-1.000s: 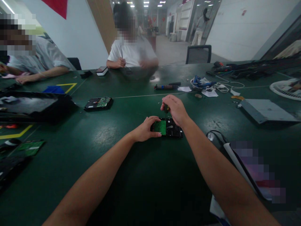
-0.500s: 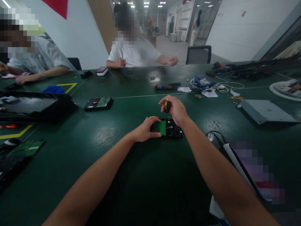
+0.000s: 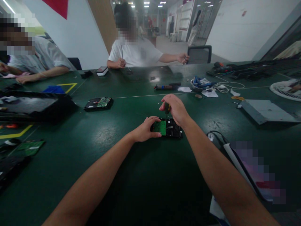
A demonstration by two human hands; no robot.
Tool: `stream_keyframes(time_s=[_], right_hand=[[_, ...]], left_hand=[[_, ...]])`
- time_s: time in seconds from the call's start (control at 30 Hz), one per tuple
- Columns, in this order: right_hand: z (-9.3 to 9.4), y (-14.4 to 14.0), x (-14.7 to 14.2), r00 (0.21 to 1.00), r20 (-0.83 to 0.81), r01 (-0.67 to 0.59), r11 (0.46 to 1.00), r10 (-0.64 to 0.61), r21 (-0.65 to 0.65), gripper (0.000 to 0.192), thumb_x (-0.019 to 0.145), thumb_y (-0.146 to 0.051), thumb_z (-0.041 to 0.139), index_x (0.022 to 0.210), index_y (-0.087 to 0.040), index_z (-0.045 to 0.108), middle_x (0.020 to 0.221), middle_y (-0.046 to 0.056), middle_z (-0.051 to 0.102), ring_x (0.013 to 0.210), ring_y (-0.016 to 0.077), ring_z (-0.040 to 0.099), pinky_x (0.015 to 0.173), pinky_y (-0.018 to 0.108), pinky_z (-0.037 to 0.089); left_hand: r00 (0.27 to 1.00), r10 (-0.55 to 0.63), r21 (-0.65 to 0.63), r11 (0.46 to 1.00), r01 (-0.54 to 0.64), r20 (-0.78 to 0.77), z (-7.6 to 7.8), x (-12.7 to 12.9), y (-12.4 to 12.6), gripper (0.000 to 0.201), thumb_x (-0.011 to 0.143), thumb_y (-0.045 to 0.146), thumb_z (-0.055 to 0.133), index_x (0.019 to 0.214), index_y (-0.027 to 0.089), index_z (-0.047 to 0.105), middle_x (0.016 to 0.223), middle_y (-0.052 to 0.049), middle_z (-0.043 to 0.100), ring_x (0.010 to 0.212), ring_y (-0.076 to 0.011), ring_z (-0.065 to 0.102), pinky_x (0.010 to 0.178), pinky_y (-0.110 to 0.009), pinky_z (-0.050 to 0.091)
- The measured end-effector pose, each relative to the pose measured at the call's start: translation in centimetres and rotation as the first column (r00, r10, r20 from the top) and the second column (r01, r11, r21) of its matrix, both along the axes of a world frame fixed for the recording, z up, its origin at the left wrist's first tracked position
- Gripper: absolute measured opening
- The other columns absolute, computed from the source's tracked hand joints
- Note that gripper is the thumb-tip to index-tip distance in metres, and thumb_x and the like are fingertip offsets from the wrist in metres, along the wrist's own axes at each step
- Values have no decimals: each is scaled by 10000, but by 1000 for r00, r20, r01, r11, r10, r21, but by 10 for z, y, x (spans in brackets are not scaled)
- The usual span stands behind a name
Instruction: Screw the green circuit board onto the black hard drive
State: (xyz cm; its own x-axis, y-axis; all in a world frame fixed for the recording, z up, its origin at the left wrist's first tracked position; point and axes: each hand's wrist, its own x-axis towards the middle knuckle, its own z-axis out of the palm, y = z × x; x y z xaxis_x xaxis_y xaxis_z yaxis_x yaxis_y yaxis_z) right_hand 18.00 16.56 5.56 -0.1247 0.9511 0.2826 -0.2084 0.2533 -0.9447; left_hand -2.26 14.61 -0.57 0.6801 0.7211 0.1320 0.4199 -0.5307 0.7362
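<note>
Black, open-topped plastic tray-like casing (image 3: pixel 62 105) at the table's left edge contains pale, crumpled-looking pieces; round white slatted basket (image 3: pixel 278 91) at the far right contains brownish and dark items. Black rectangular hard drive with a green circuit board (image 3: pixel 174 128) lies flat on the dark green tabletop (image 3: pixel 131 175), directly in front of the person, between both hands. Its long axis runs left to right, with the green board toward the left end and bare black casing toward the right. Left hand (image 3: pixel 148 129) grips the left end, thumb along the near edge and fingers over the far edge. Right hand (image 3: pixel 176 108), fingers curled closed, grips the black-and-yellow handle of a screwdriver (image 3: pixel 167 108) above the drive. The screwdriver stands near upright, shaft pointing down by the right border of the green board; tip contact appears likely but is too small to confirm. A second black drive with a green board (image 3: pixel 98 104) lies well apart to the left; a flat grey metal box (image 3: pixel 268 110) lies to the right.
</note>
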Motion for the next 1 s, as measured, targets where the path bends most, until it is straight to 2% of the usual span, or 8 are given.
stream_keyframes(time_s=[0.27,0.47,0.57,0.63,0.83,1.0], right_hand=[[2,-1,0,994,87,59,998,-60,14,220,892,-408,732,785,-237,643,727,-20,604,710,140,591,714,306,470],[4,-3,-1,998,61,-34,999,35,-21,367,958,-552,609,776,-236,658,721,6,608,708,161,623,748,335,513],[3,-2,0,998,61,-24,999,26,-33,454,966,-630,538,795,-235,684,670,3,585,669,163,604,730,335,508],[2,-1,1,998,52,-18,999,19,-31,473,986,-610,485,820,-229,710,698,16,610,688,168,608,735,338,507],[3,0,2,998,69,2,1000,-4,28,240,934,-422,640,830,-220,716,799,16,643,747,153,600,722,310,488],[3,-2,0,999,39,0,1000,0,-19,232,898,-405,691,766,-220,645,774,5,634,755,153,625,780,329,513]], left_hand=[[1000,6,-18,1000,-6,4,0,0,0,735,806,457,808,1439,242,503,1513,-151,479,1398,-353,470,1193,-579,349],[1000,8,-30,1000,-8,4,2,0,-1,742,804,450,804,1452,254,501,1516,-144,489,1398,-360,467,1187,-603,333],[1000,15,-26,1000,-15,4,3,1,-2,755,794,452,810,1450,238,504,1500,-152,501,1376,-363,484,1179,-602,341],[1000,17,-22,1000,-17,9,3,1,-2,743,794,449,809,1440,238,509,1491,-150,508,1373,-360,486,1177,-597,348],[1000,-3,-10,1000,3,11,1,1,-1,724,809,450,801,1434,233,507,1503,-152,496,1389,-341,473,1181,-568,366],[1000,-7,-15,1000,7,0,0,0,1,729,813,462,797,1441,245,499,1516,-149,484,1399,-348,465,1196,-589,339]])
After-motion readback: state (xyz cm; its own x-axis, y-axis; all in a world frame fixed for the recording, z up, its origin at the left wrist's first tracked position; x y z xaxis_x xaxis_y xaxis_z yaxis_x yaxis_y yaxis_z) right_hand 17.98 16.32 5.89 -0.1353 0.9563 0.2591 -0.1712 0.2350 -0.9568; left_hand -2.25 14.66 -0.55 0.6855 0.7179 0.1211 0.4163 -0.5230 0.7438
